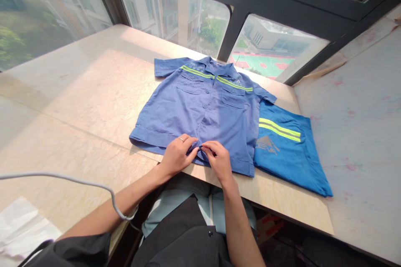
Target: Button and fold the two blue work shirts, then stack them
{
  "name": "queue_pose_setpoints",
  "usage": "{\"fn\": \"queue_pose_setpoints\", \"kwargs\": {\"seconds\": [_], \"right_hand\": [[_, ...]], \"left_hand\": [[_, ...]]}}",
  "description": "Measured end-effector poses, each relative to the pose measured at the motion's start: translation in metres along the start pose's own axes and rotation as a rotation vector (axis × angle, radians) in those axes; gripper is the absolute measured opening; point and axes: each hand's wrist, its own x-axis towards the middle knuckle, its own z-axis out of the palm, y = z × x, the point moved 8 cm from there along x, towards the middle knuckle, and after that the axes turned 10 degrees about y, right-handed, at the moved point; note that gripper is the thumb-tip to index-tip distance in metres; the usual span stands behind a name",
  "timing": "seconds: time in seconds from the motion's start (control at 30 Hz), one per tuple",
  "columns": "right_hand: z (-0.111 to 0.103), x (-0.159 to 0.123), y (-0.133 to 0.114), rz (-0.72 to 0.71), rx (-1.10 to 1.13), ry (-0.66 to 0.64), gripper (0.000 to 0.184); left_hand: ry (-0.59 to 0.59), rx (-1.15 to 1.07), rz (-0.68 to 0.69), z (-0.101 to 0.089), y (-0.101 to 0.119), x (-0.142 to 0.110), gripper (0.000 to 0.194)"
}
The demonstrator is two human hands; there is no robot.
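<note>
A blue short-sleeved work shirt [184, 110] with a yellow-green stripe across its chest lies front up, its collar toward the window. At the middle of its bottom hem, my left hand [178, 152], with a ring on one finger, pinches the front edge. Close beside it, my right hand [218, 159] grips the facing edge between thumb and fingers. The fingertips of both hands almost meet at the lower end of the button placket. Whether a button sits between them is hidden. Higher up, a few buttons run down the front, and a flapped pocket lies on each side.
A folded bright blue garment [285, 156] with a reflective stripe lies to the right, partly under the shirt. The pale ledge [84, 91] borders large windows and a papered wall [357, 133]. A grey cable [72, 180] crosses at left, near white paper [23, 229].
</note>
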Motion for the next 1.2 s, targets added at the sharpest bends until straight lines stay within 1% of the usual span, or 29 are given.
{"fn": "queue_pose_setpoints", "kwargs": {"seconds": [0.07, 0.17, 0.43, 0.57, 0.7, 0.87, 1.1, 1.2], "right_hand": [[0.002, -0.001, 0.003, -0.013, 0.018, -0.012, 0.013], [0.004, -0.003, 0.007, -0.028, 0.006, -0.016, 0.014], [0.015, -0.004, 0.003, -0.095, -0.196, -0.052, 0.017], [0.017, -0.004, 0.003, -0.097, -0.254, -0.064, 0.017], [0.018, -0.002, 0.003, -0.110, -0.266, -0.100, 0.017], [0.020, 0.004, 0.003, -0.127, -0.306, -0.152, 0.015], [0.027, 0.013, -0.002, -0.271, -0.379, -0.296, 0.017], [0.030, 0.016, -0.007, -0.360, -0.450, -0.367, 0.018]], "left_hand": [[0.013, 0.007, 0.060, -0.002, 0.003, 0.001, 0.022], [0.001, 0.021, 0.111, -0.002, 0.003, 0.002, 0.018], [-0.065, 0.077, 0.118, 0.000, -0.011, -0.005, 0.017], [-0.081, 0.090, 0.165, 0.000, -0.008, -0.008, 0.019], [-0.116, 0.092, 0.221, 0.002, -0.004, -0.010, 0.022], [-0.144, 0.067, 0.266, 0.003, -0.008, -0.013, 0.023], [-0.124, 0.006, 0.299, 0.000, -0.010, -0.011, 0.018], [-0.083, -0.034, 0.325, -0.004, -0.007, -0.010, 0.015]]}}
